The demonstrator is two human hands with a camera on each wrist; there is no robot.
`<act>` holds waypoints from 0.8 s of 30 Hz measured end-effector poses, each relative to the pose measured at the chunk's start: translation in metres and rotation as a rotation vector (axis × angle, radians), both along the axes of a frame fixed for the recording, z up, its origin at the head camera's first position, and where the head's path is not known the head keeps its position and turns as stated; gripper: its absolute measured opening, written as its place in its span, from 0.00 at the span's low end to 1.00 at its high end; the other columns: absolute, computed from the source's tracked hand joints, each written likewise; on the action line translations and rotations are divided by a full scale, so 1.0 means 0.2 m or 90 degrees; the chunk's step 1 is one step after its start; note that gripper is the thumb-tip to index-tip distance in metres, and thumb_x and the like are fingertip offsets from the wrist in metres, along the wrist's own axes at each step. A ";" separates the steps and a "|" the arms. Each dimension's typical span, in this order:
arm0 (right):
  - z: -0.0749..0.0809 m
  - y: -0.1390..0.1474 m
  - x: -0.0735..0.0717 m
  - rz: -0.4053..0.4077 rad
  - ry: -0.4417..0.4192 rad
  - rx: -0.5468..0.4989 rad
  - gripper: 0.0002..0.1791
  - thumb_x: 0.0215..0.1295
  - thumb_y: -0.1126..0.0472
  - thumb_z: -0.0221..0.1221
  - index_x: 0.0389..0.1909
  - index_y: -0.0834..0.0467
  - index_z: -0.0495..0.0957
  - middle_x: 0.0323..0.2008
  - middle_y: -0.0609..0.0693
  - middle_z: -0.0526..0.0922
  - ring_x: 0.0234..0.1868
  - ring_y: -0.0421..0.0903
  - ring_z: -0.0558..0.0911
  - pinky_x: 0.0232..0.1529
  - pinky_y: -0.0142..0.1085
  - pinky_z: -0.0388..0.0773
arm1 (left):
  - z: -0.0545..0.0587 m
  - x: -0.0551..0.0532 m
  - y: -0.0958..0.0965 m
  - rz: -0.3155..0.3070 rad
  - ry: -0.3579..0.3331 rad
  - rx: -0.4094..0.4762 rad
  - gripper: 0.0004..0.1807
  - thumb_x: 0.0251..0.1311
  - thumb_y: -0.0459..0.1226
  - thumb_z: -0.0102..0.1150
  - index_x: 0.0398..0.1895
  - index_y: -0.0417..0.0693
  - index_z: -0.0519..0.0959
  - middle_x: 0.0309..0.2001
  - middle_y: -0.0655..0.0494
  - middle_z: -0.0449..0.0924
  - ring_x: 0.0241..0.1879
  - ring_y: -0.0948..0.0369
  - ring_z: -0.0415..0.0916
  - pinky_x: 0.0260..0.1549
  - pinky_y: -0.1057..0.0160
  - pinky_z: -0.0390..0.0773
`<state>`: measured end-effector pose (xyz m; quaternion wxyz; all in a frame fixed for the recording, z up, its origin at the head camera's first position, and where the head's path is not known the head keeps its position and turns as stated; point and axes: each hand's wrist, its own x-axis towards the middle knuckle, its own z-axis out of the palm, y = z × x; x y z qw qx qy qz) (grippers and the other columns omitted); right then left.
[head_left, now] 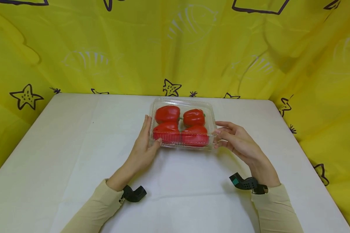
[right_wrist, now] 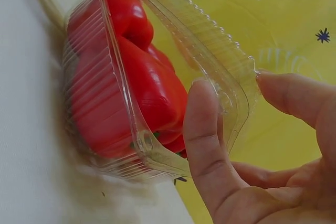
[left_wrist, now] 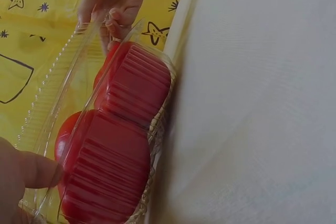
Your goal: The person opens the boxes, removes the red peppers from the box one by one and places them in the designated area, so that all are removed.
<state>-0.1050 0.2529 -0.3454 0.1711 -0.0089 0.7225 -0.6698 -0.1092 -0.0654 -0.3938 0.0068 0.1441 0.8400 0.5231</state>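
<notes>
A clear plastic clamshell container (head_left: pixel 182 103) stands on the table at the middle of the head view, with several red bell peppers (head_left: pixel 167 114) inside. Its hinged lid (right_wrist: pixel 231 56) is partly raised, leaving a gap above the tub in both wrist views. My left hand (head_left: pixel 143 145) holds the container's left side, fingers along the wall and thumb (left_wrist: pixel 39 170) at the front rim. At the opposite front corner, my right hand (head_left: pixel 239 139) holds the lid's edge between thumb and fingers; the thumb (right_wrist: pixel 205 140) lies close to the tub's rim.
A white-covered table (head_left: pixel 75 155) lies under the container. Yellow cloth (head_left: pixel 128 38) with fish and star drawings hangs behind and at the sides. Each wrist wears a black camera strap, one of them on the right wrist (head_left: pixel 245 183).
</notes>
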 end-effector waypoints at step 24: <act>0.01 0.04 0.00 0.000 0.020 0.009 0.34 0.73 0.60 0.56 0.74 0.64 0.53 0.50 0.56 0.76 0.35 0.42 0.83 0.44 0.34 0.85 | 0.06 -0.06 -0.11 -0.084 -0.026 -0.164 0.55 0.64 0.45 0.61 0.79 0.39 0.32 0.81 0.43 0.34 0.80 0.47 0.37 0.76 0.45 0.48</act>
